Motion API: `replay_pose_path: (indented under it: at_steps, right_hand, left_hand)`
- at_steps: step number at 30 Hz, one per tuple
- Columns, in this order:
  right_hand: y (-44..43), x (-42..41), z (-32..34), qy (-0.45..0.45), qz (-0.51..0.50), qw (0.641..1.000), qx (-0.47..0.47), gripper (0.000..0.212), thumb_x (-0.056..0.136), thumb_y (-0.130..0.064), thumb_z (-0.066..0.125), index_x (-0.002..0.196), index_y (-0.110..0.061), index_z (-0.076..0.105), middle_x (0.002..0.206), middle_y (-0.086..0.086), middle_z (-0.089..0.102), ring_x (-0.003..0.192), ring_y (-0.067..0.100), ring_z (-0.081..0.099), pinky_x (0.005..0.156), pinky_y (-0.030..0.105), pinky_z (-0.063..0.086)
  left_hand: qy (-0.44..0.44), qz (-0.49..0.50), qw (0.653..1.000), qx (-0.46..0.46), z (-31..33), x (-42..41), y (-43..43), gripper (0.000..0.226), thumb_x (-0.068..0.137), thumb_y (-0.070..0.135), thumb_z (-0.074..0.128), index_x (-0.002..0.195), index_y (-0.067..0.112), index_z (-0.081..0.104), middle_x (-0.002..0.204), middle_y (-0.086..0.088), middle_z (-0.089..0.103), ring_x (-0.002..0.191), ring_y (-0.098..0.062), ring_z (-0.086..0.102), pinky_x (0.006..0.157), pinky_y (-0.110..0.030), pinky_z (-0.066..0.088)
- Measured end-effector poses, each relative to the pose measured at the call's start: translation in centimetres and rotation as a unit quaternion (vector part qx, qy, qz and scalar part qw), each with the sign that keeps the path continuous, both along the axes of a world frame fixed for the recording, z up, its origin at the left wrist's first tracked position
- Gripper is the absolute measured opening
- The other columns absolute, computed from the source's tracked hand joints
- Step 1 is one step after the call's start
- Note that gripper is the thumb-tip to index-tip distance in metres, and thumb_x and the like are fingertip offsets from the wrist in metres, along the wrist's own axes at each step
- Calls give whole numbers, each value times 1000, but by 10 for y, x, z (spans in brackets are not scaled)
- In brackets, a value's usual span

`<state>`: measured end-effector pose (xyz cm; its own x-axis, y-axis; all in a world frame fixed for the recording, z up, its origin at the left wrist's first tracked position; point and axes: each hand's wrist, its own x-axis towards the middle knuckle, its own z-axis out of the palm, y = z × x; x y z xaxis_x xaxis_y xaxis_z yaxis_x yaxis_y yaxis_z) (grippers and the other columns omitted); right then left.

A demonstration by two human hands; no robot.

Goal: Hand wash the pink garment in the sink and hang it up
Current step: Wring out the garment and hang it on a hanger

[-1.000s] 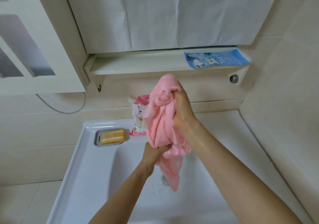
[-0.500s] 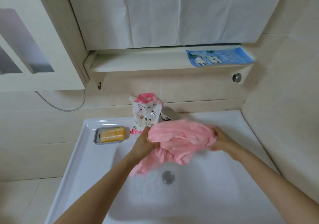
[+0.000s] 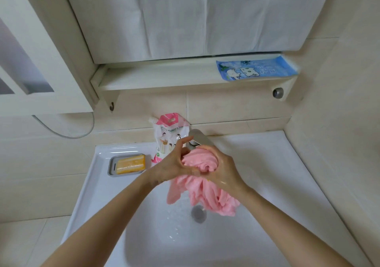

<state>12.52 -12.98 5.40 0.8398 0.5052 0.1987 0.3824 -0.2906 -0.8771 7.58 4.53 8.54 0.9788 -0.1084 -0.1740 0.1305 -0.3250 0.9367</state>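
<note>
Hands: your left hand (image 3: 174,164) and right hand (image 3: 224,170) both clench over the sink (image 3: 267,184), wringing the pink garment (image 3: 199,161) bunched between them just beside the faucet (image 3: 200,140). Risk: squeeze it off-centre and runoff likely splashes past the rim, or the hanging tail drags onto the drain (image 3: 198,213). Garment looks soaked, tight twisted ridges up top, limp folds below.

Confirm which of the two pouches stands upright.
The pink-and-white spouted pouch on the sink rim, behind the left hand, stands upright; the blue pouch lies flat on the shelf.
</note>
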Motion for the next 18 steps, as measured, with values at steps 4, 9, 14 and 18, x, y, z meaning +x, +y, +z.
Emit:
replay_pose_path:
  at_steps: [4, 9, 14, 18]
  right_hand:
    - [13, -3, 20, 84, 1, 990, 110, 53, 55, -1, 65, 100, -29, 63, 99, -5, 69, 85, 8, 65, 73, 21, 51]
    - [34, -8, 32, 162, -31, 952, 259, 41, 56, 2, 56, 89, -20, 67, 95, 0, 67, 88, 12, 63, 70, 27, 51]
    - [49, -14, 31, 209, -63, 938, 271, 24, 61, -4, 57, 82, -12, 62, 79, 4, 59, 74, 15, 59, 64, 28, 50]
    - [51, -17, 30, 392, -35, 888, 237, 13, 86, -2, 50, 78, -10, 56, 76, 7, 58, 68, 18, 57, 66, 31, 48]
  left_hand:
    - [-17, -11, 995, -98, -7, -12, -13, 56, 71, -9, 75, 117, 14, 51, 96, 6, 72, 90, -6, 68, 77, -18, 51]
    - [-48, 85, 972, -215, -15, -18, -33, 80, 64, 18, 76, 134, 2, 41, 123, -6, 62, 119, -17, 56, 92, -24, 47]
    - [-25, 121, 964, -234, -33, -31, -37, 81, 57, 16, 82, 130, 7, 47, 121, -16, 62, 114, -26, 60, 89, -30, 51]
    - [4, 141, 953, -267, -34, -37, -42, 74, 53, 19, 84, 121, 9, 54, 113, -17, 67, 105, -29, 65, 88, -38, 53]
